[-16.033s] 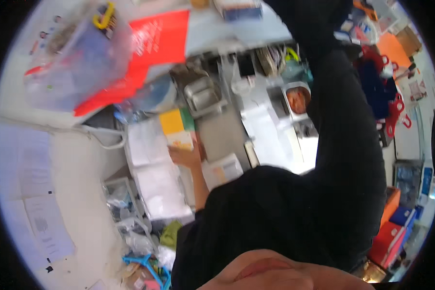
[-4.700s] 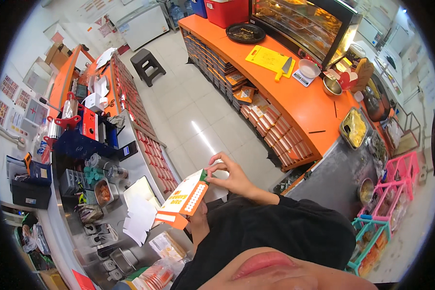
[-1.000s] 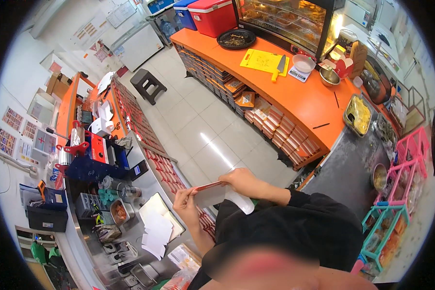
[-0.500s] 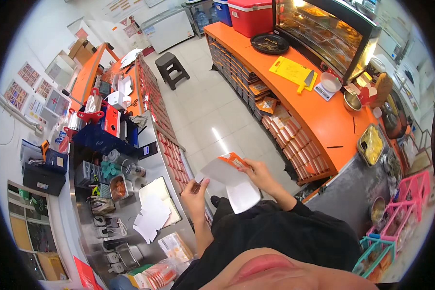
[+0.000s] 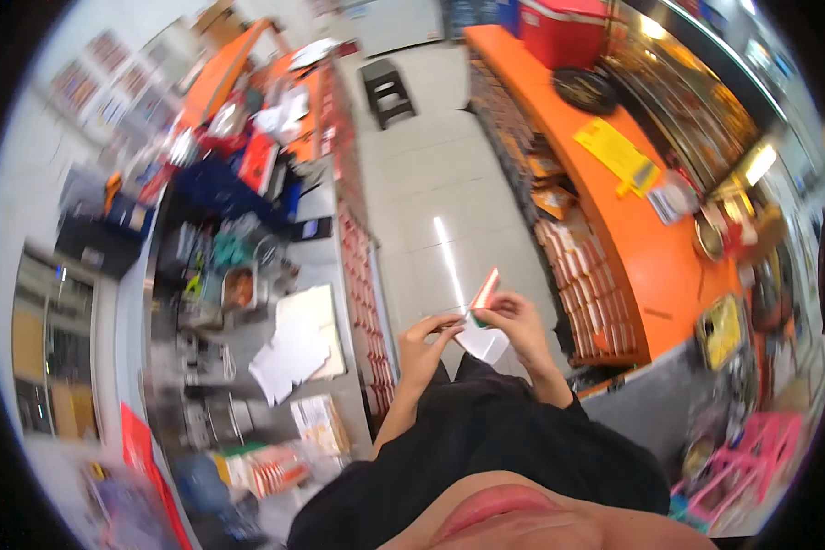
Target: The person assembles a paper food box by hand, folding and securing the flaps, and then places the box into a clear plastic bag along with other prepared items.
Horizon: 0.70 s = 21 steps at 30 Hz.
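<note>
Between my two hands, in front of my black shirt, is a partly folded cardboard food box (image 5: 484, 343), white inside with an orange printed outer side. Its printed panel stands up edge-on and a white flap hangs below. My left hand (image 5: 422, 348) pinches its near left edge between thumb and fingers. From the other side, my right hand (image 5: 519, 332) closes its thumb and fingers on the box near the fold. Motion blur softens the fingertips. Flat white card pieces (image 5: 289, 357) lie over an open notebook (image 5: 322, 310) on the steel counter to my left.
That steel counter also carries a metal tray of reddish food (image 5: 239, 287) and a phone (image 5: 313, 228). On the right, an orange counter (image 5: 621, 266) holds a yellow cutting board (image 5: 614, 151) and a heated display case. Beyond me, a black stool (image 5: 388, 92) stands in the aisle.
My hands have come closer together and the box, spread wide before, is now folded narrower with its printed panel edge-on. The whole view has shifted, with the counters appearing further right.
</note>
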Each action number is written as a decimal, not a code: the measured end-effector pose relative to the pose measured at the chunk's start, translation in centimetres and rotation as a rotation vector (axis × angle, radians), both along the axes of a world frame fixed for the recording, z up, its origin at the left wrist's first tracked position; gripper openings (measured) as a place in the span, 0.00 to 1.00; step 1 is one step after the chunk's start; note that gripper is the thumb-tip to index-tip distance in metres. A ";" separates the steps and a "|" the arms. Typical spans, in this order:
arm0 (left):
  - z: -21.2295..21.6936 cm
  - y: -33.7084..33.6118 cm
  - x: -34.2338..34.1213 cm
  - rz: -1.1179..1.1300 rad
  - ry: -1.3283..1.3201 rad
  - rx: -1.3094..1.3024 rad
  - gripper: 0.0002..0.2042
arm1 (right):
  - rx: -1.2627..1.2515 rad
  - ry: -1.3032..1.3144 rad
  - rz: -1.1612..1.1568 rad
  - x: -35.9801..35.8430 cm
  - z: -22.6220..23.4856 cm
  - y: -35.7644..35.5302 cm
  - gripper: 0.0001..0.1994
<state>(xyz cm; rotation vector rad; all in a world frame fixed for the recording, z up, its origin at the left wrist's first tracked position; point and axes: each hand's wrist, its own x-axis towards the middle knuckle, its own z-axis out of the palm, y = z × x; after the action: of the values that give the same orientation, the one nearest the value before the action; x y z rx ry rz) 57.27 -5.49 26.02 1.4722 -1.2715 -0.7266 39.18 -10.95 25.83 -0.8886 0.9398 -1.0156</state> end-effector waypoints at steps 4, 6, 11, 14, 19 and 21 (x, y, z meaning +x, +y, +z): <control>0.2 0.2 0.8 -0.124 0.084 0.079 0.09 | -0.099 0.150 -0.042 -0.5 0.9 0.5 0.07; -0.2 0.4 1.0 -0.145 0.260 0.090 0.10 | -0.103 0.176 0.014 -0.4 -0.1 0.4 0.06; 0.2 1.0 0.7 -0.071 0.547 0.126 0.10 | -0.125 0.140 -0.069 2.2 0.9 2.2 0.06; 0.3 0.8 0.2 -0.031 0.577 0.102 0.08 | -0.243 0.178 -0.186 3.6 0.1 3.2 0.07; 0.4 0.3 -1.8 0.069 0.537 0.043 0.08 | -0.433 0.488 -0.297 3.4 2.1 3.5 0.09; 0.8 0.6 -2.1 0.133 0.439 0.064 0.07 | -0.420 0.437 -0.323 3.9 1.4 3.5 0.09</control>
<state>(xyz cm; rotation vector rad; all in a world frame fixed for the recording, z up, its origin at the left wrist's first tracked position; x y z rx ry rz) 55.17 -4.87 26.85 1.3389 -0.8154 -0.9462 43.07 -7.45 27.25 -1.3763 1.2901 -1.3556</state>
